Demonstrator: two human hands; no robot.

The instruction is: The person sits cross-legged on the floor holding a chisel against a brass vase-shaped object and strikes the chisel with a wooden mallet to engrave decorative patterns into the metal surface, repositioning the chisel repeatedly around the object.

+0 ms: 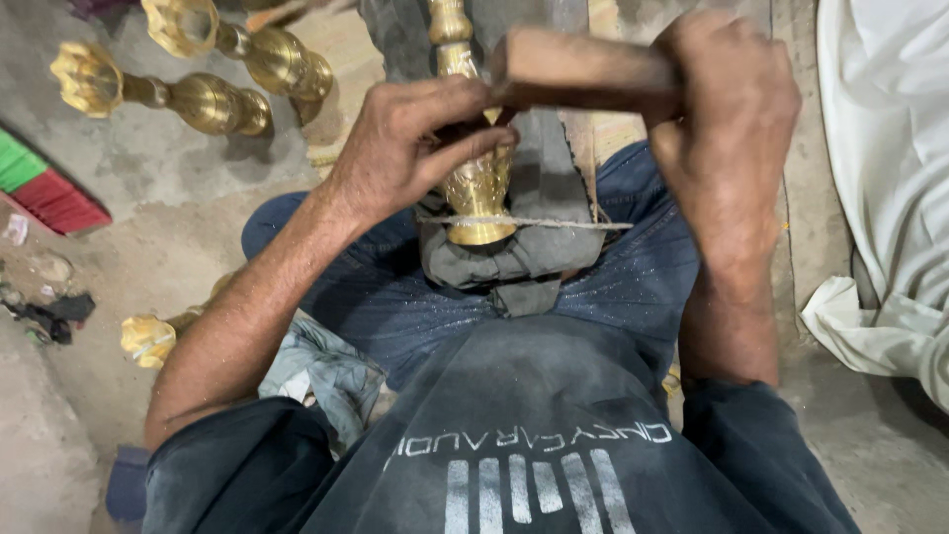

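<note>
Head view: a person sits on the ground and looks down at their own lap.
Left hand (pixel 410 148): the fingers are curled around a shiny brass piece (pixel 476 188) and grip it near its top.
Right hand (pixel 727 119): the fingers are closed tight around a brown wooden block (pixel 578 71), which is held sideways above the brass piece.
Brass piece: it lies over the lap, on a dark cloth pad (pixel 539 222), between the two hands. Its wide end points toward the person.
String (pixel 554 223): a thin pale string runs across the wide end of the brass piece and the pad.
Legs: blue jeans (pixel 613 287) are under the pad.
Floor, left side: two more brass pieces (pixel 198 69) lie side by side on the grey floor (pixel 148 168), well apart from the hands. Another brass piece (pixel 148 338) lies low, near the left arm.
Right side: a white cloth (pixel 890 178) lies on the floor.
Far left: a red and green thing (pixel 44 188) sits at the edge.
</note>
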